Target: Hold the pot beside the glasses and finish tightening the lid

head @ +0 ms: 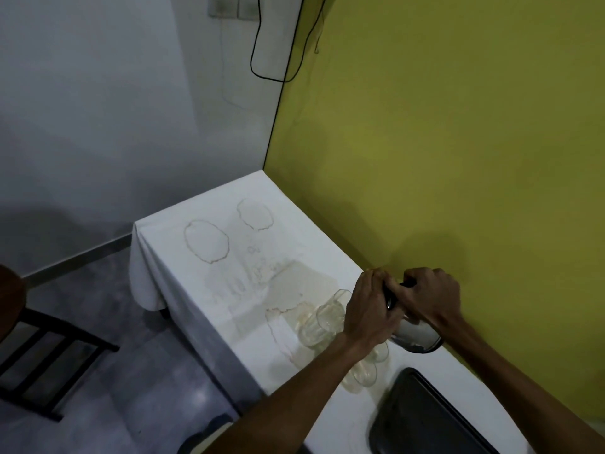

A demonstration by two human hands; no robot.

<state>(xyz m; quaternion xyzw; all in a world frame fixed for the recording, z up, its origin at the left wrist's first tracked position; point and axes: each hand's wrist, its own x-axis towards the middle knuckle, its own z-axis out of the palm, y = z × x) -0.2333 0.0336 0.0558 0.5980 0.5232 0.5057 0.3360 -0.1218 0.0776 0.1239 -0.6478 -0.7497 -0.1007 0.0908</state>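
Both hands, left hand (370, 309) and right hand (429, 298), curled tight around black-topped steel kettle (415, 335); clear ribbed drinking glasses (324, 322) just below-left of grip. Slipping or tilting risks knocking glasses, spilling onto stained white tablecloth (229, 257).

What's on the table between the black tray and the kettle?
In the head view, only bare white cloth lies between the tray and the kettle; the glasses stand off to the left.
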